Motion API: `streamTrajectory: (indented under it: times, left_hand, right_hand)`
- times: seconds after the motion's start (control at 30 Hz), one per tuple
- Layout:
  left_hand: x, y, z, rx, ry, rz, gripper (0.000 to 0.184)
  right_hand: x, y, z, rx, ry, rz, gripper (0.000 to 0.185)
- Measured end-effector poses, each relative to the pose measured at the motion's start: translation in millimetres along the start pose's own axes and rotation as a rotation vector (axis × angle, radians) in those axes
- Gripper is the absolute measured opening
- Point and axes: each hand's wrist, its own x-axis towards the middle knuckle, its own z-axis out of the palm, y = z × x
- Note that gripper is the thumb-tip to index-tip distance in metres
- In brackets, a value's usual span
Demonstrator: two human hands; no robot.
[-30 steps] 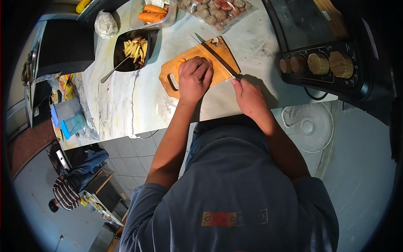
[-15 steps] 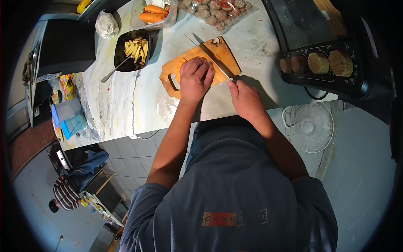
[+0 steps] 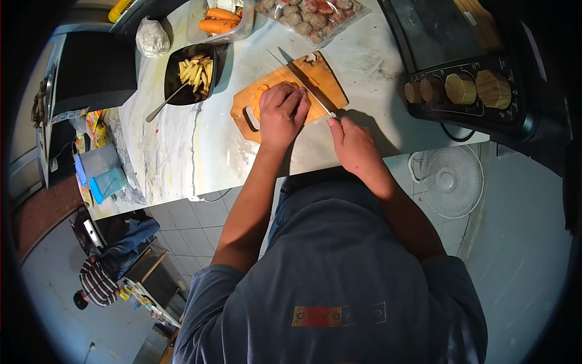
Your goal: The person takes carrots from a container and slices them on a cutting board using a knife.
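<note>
A wooden cutting board [image 3: 327, 79] lies at an angle on the marble counter. My left hand [image 3: 281, 118] rests on it with bent fingers around an orange food piece [image 3: 261, 92], mostly hidden under the palm and fingers. In my right hand [image 3: 354, 144], at the board's lower right edge, is the handle of a long knife [image 3: 310, 91]. Its blade slants up and left across the board, close beside my left fingertips. A small pale scrap [image 3: 311, 58] sits at the board's top corner.
Behind the board on the left are a black bowl [image 3: 172, 76] of yellow strips with a spoon, a clear container [image 3: 247, 27] with carrots, and a white bundle [image 3: 152, 37]. A bag of meatballs [image 3: 315, 23] lies farther back. An oven [image 3: 485, 67] stands right. Another person [image 3: 97, 283] is lower left.
Compared with a second ago, the knife and my right hand have shifted slightly left, bringing the blade nearer my left hand. My left hand has barely moved.
</note>
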Motion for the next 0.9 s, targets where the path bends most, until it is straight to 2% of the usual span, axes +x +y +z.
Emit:
streamTrajectory:
  times: [0.27, 0.57, 0.9]
  left_hand:
    - [1.0, 0.0, 1.0, 0.019, 0.025, 0.011, 0.010]
    - [0.5, -1.5, 1.6, 0.030, 0.007, 0.022, 0.009]
    - [0.3, -1.4, 1.3, 0.017, 0.009, 0.020, 0.009]
  right_hand:
    - [0.7, 1.4, 7.5, 0.012, 0.083, 0.002, 0.046]
    - [11.1, 1.8, 3.3, 0.017, 0.001, -0.003, 0.050]
    - [2.2, -1.8, 10.2, 0.046, 0.080, -0.023, 0.048]
